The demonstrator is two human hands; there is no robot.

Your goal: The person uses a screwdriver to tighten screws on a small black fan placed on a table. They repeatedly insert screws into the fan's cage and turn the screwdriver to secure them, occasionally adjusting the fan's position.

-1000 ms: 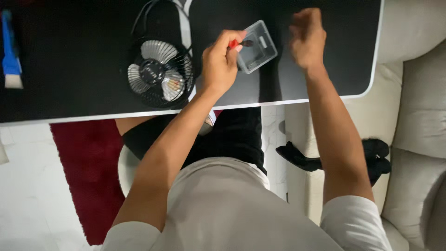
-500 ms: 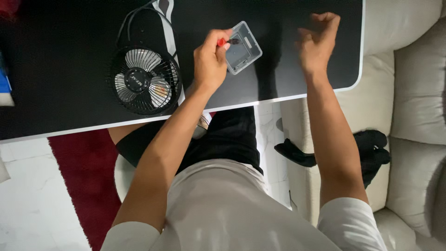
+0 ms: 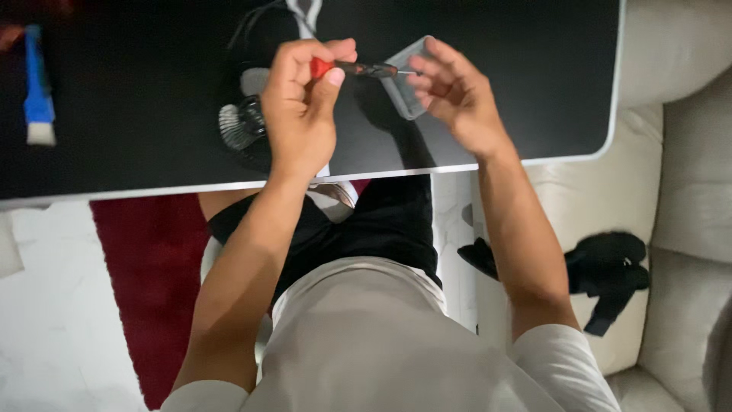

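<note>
Screwdriver (image 3: 358, 69), red-handled, lies level above the black table (image 3: 137, 99), its long axis running left to right. From the head camera, our left hand (image 3: 301, 114) is closed around its handle; our right hand (image 3: 457, 95) pinches at its tip, beside the clear box (image 3: 404, 95).

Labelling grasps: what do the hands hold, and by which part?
Left hand grips a small screwdriver by its red handle end. Right hand has its fingertips at the tip; whether it holds anything cannot be told.
</note>
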